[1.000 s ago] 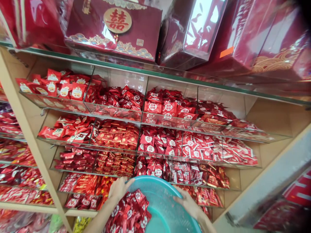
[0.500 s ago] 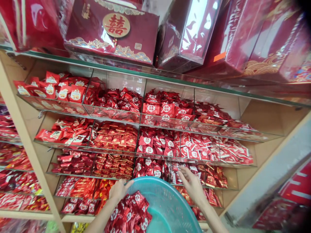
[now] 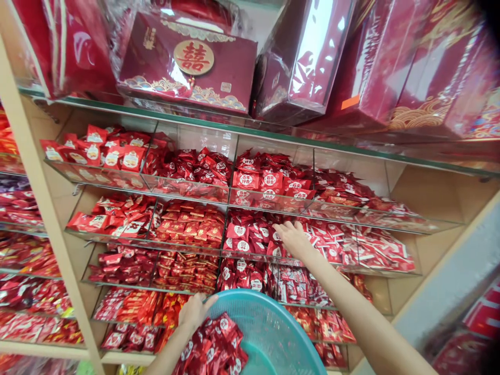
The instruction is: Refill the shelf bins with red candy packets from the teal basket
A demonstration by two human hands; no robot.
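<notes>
My left hand grips the upper left rim of a teal plastic basket, thumb laid along the rim. A pile of red packets with white round labels fills the basket's left part. My right hand is over the second row of the shelf, its curled fingertips at the dark red packets beside a divider. Whether those fingers touch or pinch a packet cannot be made out.
Clear-fronted compartments of red packets rise in tiers behind the basket. Above them, a glass shelf edge carries maroon gift boxes. A wooden upright stands at the left, with more packet shelves beyond it.
My right hand has moved up from above the basket's right side to the second row. My left hand still holds the rim. The view has shifted slightly.
</notes>
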